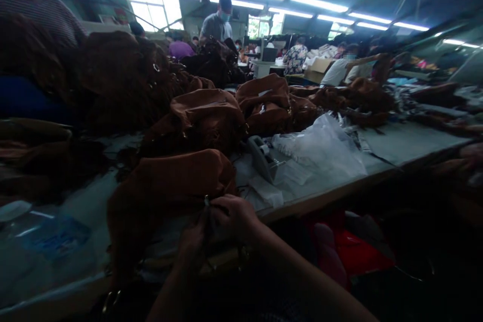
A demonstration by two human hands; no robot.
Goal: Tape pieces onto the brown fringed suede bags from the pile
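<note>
A brown bag (pixel 181 176) lies on the near side of the table, its lower part sunk in shadow. At its front edge a small shiny metal fitting (pixel 206 200) stands up between my hands. My right hand (pixel 236 214) reaches in from the right, thumb and fingers pinched together close to the fitting. Lower and to the left, my left hand (pixel 193 236) is closed just below the fitting, around a dark piece that looks like a strap of the bag. Darkness hides much of the left fingers and the exact grip.
Behind stand more brown bags (pixel 207 110). A grey tape dispenser (pixel 262 156) and clear plastic bags (pixel 324 143) lie to the right on the table (pixel 411 143). A plastic bottle (pixel 53 234) lies at left. Below the edge is something red (pixel 358 249). Several people work farther back.
</note>
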